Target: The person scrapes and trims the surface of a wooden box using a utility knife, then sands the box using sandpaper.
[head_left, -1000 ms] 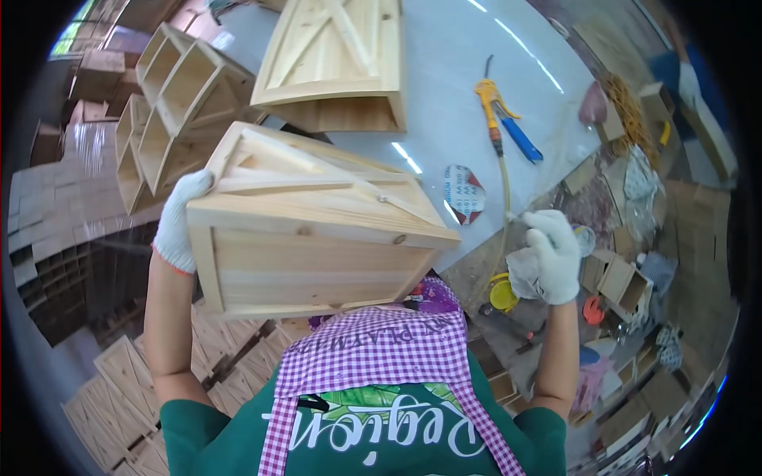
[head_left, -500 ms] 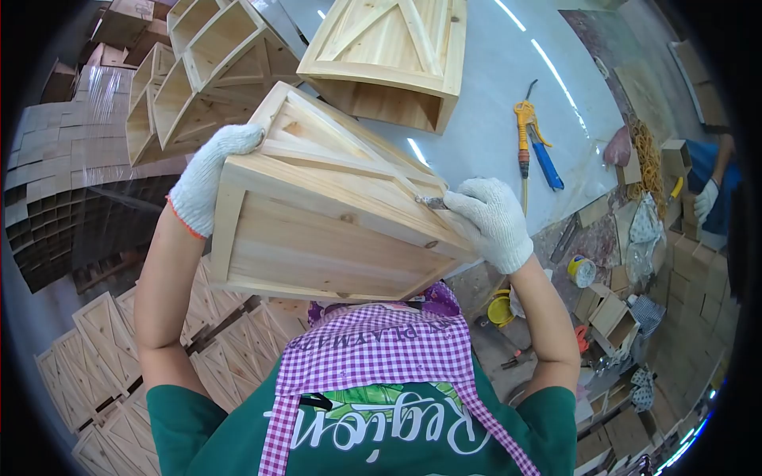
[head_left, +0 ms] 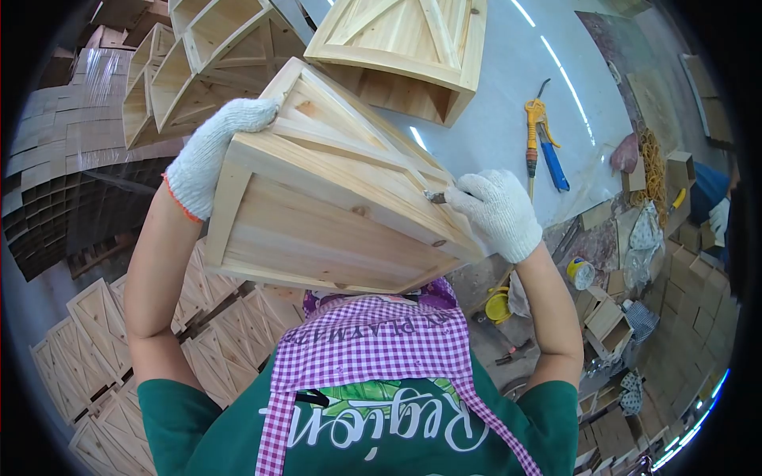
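Note:
A pale wooden box (head_left: 317, 226) with X-shaped slats is tilted in front of my chest. My left hand (head_left: 226, 151), in a white knit glove, grips its upper left corner. At the box's right part is my right hand (head_left: 496, 213), also gloved, its fingers pinched round a small metal scraper (head_left: 434, 197) whose tip touches the slatted face. The rest of the scraper is hidden in the glove. Just beyond the held box, a second wooden box (head_left: 401, 40) lies on the pale work surface (head_left: 508, 111).
Open wooden boxes (head_left: 214, 63) are stacked at the upper left. A yellow air gun (head_left: 533, 131) and a blue-handled tool (head_left: 556, 165) lie on the surface. Slatted boxes (head_left: 99, 317) fill the lower left. A co-worker's gloved hand (head_left: 719, 220) shows at the far right.
My right hand has come in from the right to the box, with the scraper now against its face. The box has tilted more, its left end raised.

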